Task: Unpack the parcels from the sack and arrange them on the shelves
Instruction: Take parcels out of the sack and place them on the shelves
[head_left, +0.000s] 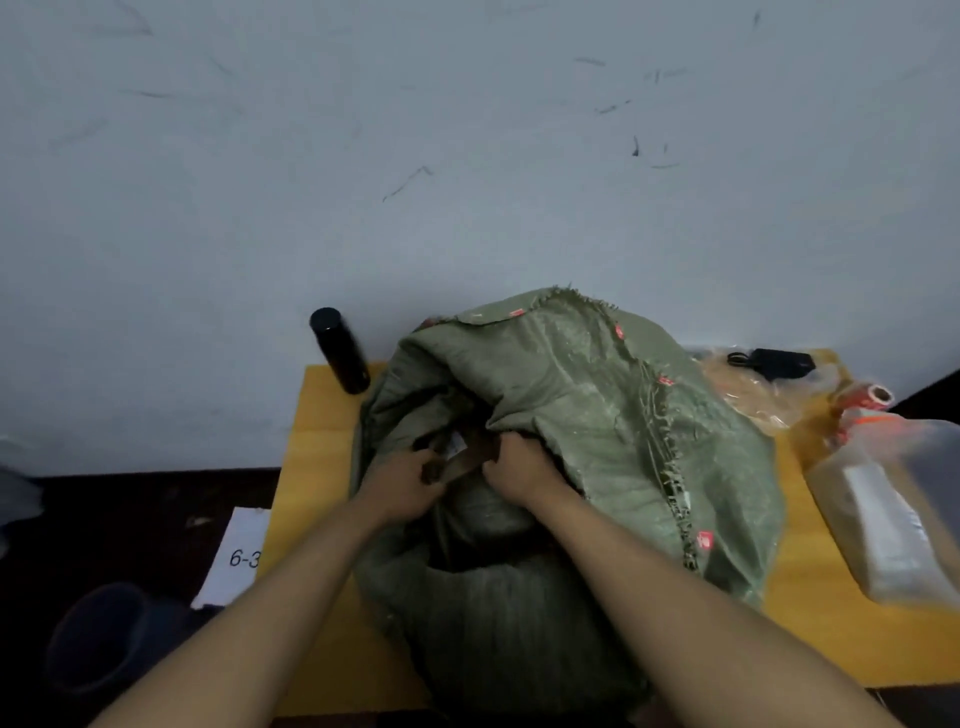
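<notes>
While the green sack (571, 441) fills the yellow table's (322, 415) middle, our left hand (402, 486) and right hand (519, 467) curl fingers round a brown parcel (460, 460) at its mouth; a black bottle (340, 351) stands at ten o'clock.

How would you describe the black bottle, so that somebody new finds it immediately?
Find the yellow table carrying the large green sack. At its far left corner, left of the sack and near the wall, stands the black bottle. It alone is a dark, smooth cylinder; the items right of the sack are clear plastic.
</notes>
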